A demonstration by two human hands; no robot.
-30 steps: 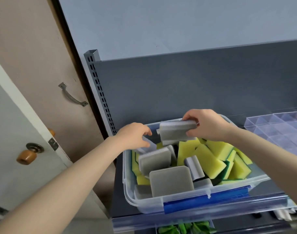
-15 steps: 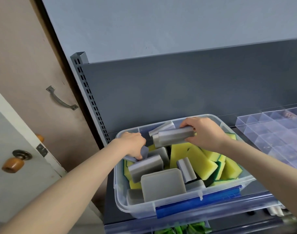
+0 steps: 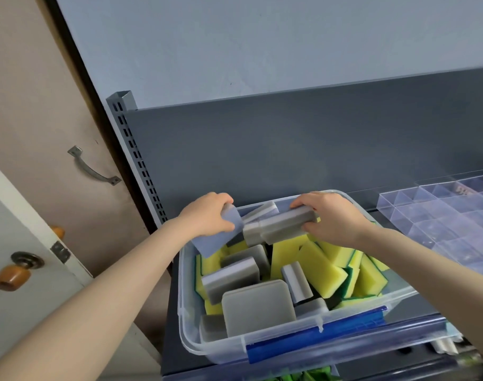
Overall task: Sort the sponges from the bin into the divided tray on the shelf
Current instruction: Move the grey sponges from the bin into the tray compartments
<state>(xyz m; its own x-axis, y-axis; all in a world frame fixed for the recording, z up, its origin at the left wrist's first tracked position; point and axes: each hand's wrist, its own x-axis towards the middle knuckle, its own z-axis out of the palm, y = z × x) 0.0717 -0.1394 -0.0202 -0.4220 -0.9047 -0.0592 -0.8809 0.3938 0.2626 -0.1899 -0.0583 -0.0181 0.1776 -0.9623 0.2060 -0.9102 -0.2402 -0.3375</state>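
The dark grey shelf (image 3: 289,149) rises behind both of your hands, with its slotted upright (image 3: 133,155) beyond your left wrist. A pale door with a brown knob (image 3: 12,276) stands far out past your left forearm. The clear bin (image 3: 183,298) sits on the shelf under and just below your hands, its blue latch (image 3: 314,331) on the wall nearest you. The divided tray (image 3: 438,215), also clear, lies on the shelf out to the side of your right hand, apart from the bin, and what its compartments hold is too blurred to tell. Below your right wrist a heap of yellow sponges (image 3: 320,265) with green backs leans at angles inside the bin. Below the gap between your hands a large square grey sponge (image 3: 258,309) lies flat on top among smaller grey ones. Your left hand (image 3: 207,215) is over the bin's far left corner, fingers and thumb curled round a pale blue-grey sponge (image 3: 221,237) that tilts down toward the pile. Your right hand (image 3: 333,215) is over the far rim, fingers wrapped over a grey sponge bundle (image 3: 278,226), seemingly two stacked, with its free end pointing at your left hand and almost meeting the pale sponge.
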